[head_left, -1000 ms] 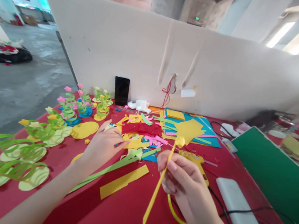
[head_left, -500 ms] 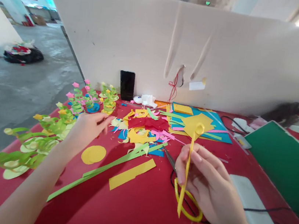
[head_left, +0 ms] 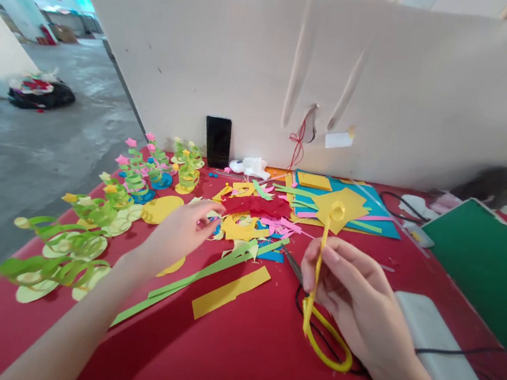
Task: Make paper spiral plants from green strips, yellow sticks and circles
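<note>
My right hand pinches a narrow yellow paper strip, held upright with a small folded loop at its top end. Under that hand lie scissors with yellow handles. My left hand hovers left of the scrap pile, its fingers bent and apart with nothing seen between them. One yellow paper disc is just behind the left hand, and a second yellow disc is partly hidden by its wrist. Green paper strips and a wider yellow strip lie between the hands.
Curly green paper plants with yellow and pink tips line the left edge. Coloured scraps are heaped mid-table. A black phone leans on the white partition. At right are a green board and a white power bank-like block.
My left hand has moved right, from beside the paper plants towards the scraps. A yellow disc now shows behind it. The right hand still holds the strip; the view has shifted slightly.
</note>
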{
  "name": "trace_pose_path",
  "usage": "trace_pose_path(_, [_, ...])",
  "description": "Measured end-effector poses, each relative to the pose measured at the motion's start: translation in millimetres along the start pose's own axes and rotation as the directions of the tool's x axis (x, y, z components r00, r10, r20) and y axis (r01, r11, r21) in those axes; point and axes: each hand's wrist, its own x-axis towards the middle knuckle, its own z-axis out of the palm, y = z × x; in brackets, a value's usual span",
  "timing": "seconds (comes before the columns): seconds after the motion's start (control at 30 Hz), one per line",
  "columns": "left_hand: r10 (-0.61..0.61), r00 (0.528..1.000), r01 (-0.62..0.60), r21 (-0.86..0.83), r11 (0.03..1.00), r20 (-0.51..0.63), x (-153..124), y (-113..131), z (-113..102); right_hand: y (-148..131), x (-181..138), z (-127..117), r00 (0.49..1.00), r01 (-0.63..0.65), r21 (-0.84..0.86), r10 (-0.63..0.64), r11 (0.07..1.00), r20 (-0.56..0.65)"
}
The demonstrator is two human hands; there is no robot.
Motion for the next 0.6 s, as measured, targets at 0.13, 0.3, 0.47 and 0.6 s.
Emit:
trace_pose_path(0.13, [0.144, 0.98, -0.151, 0.041, 0.988, 0.138, -12, 11, 20, 11, 7, -1, 0.994, 0.092, -0.285, -0.104, 0.954, -0.025])
trace_pose_path(0.3, [0.221, 0.955, -0.244, 0.103, 0.964, 0.197, -46, 2, 47, 41, 23, 6, 0.937, 0.296, -0.844, -0.305, 0.448, 0.167])
trace_pose_path(0.47, [0.247, 0.952, -0.277, 0.165, 0.947, 0.178, -79, -17, 65, 81, 68, 33, 0.939, 0.338, -0.916, -0.139, 0.217, 0.314])
trace_pose_path(0.6, [0.272, 0.938, -0.312, 0.177, 0.934, 0.215, -90, -20, 68, 105, 112, 57, 0.912, 0.408, -0.912, 0.034, 0.04, 0.409])
